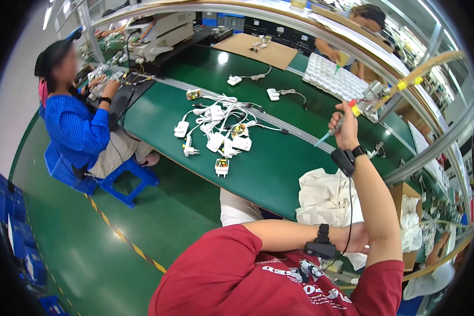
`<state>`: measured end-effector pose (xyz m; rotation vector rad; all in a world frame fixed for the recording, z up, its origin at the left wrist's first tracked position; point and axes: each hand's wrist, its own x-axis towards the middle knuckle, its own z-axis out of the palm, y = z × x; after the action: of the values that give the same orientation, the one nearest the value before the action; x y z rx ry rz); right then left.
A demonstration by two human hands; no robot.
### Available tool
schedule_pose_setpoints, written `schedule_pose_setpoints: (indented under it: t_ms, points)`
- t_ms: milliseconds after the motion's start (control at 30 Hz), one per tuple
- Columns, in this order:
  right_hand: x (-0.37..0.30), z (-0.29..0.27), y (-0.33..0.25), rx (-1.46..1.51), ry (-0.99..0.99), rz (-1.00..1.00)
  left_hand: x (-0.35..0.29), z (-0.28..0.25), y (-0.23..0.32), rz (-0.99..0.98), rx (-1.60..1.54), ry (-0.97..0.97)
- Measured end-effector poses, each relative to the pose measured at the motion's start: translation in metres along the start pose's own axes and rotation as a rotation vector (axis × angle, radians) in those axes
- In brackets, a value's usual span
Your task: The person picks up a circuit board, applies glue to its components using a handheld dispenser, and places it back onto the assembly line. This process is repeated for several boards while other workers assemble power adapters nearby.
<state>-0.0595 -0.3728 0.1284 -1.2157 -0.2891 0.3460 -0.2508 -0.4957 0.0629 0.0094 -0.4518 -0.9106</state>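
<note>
Dispensing tool [339,124] held up over the right part of the tabletop [271,176], its pale blue tapered nozzle [324,139] pointing down and left, near the metal rail. Right hand [345,126] curled round the tool body, fingers folded on it. Red and yellow fittings [355,108] just above the fist; a yellowish hose [432,64] runs up and right from there.

Left hand [358,239] low, by the right elbow, partly hidden behind that arm; cannot tell whether its fingers are spread or pinching anything. Black strapped device on each wrist.

Left of the nozzle, well apart: a tangled heap of white chargers [215,141] and cables on the green surface, a few casings open with the yellow and dark parts inside showing. Crumpled off-white cloth [321,190] at the near edge, beside the right forearm.

Beyond the metal rail [289,131]: two single white chargers with cords, set apart, and a brown board [254,50] farther off. Far side, a co-worker's hand holds a bottle [342,60] over a white compartmented tray [332,73].

Far left: seated person in blue [81,126] on a blue stool [130,181], both hands at small parts.
</note>
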Motion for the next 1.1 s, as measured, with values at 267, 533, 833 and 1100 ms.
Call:
schedule_pose_setpoints:
  t_ms: [267, 533, 833, 1100]
  points:
    - [0.025, -0.038, 0.005, -0.004, 0.059, -0.035, -0.069, 0.002, -0.011, 0.067, -0.210, -0.105]
    - [0.043, -0.027, 0.009, 0.005, 0.174, -0.097, -0.078, -0.010, 0.006, -0.039, -0.089, -0.047]
    - [0.060, -0.050, 0.011, -0.006, 0.116, -0.088, -0.070, -0.019, 0.032, 0.054, 0.090, 0.119]
    - [0.069, -0.062, 0.012, -0.057, 0.123, -0.089, -0.050, -0.028, 0.039, -0.053, -0.105, 0.074]
